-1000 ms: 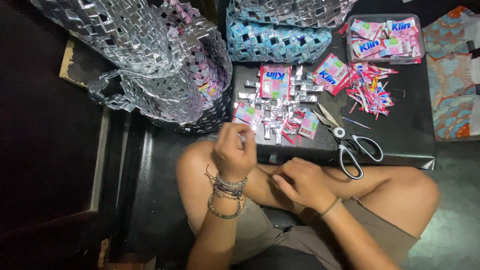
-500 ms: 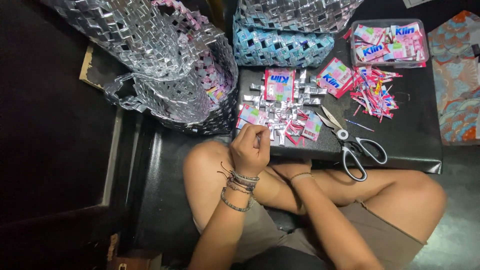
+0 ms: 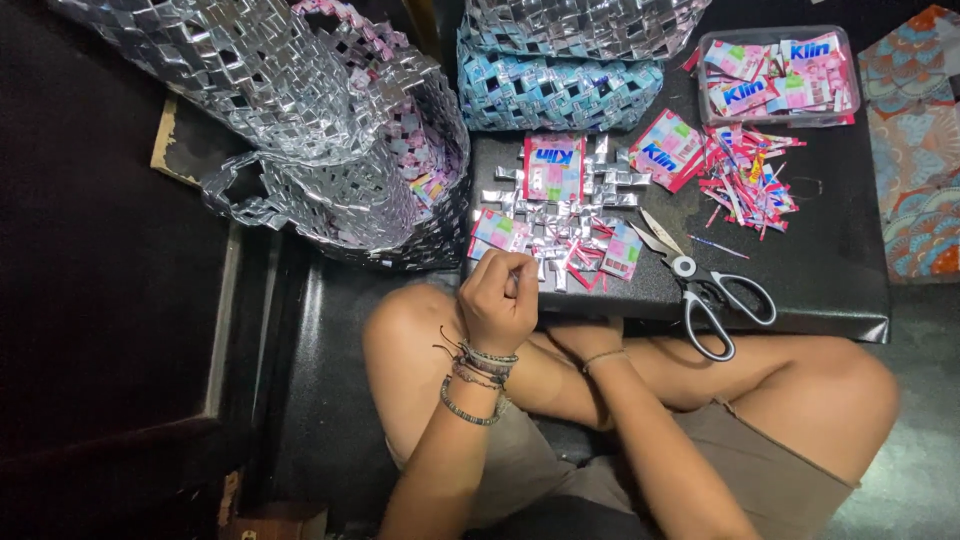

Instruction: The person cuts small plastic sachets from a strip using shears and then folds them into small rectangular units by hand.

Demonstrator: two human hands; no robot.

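My left hand (image 3: pixel 497 300) is curled shut at the front edge of the low black table (image 3: pixel 820 270), and it seems to pinch a small folded foil wrapper piece. Its fingertips almost touch a pile of folded silver and pink wrapper pieces (image 3: pixel 560 215). Several bracelets ring that wrist. My right hand (image 3: pixel 585 335) reaches under the table's front edge above my crossed legs, so its fingers are hidden. Black-handled scissors (image 3: pixel 705 290) lie on the table to the right of the pile.
A large silver woven basket (image 3: pixel 300 120) stands to the left, and a blue-and-silver woven piece (image 3: pixel 560 80) lies behind the pile. A clear tray of sachets (image 3: pixel 780 75) sits at the back right, with cut pink strips (image 3: pixel 745 180) in front of it. Patterned cloth (image 3: pixel 915 160) is at the far right.
My right hand moved from my lap to under the table edge. My left hand drifted slightly right, toward the pile, still curled.
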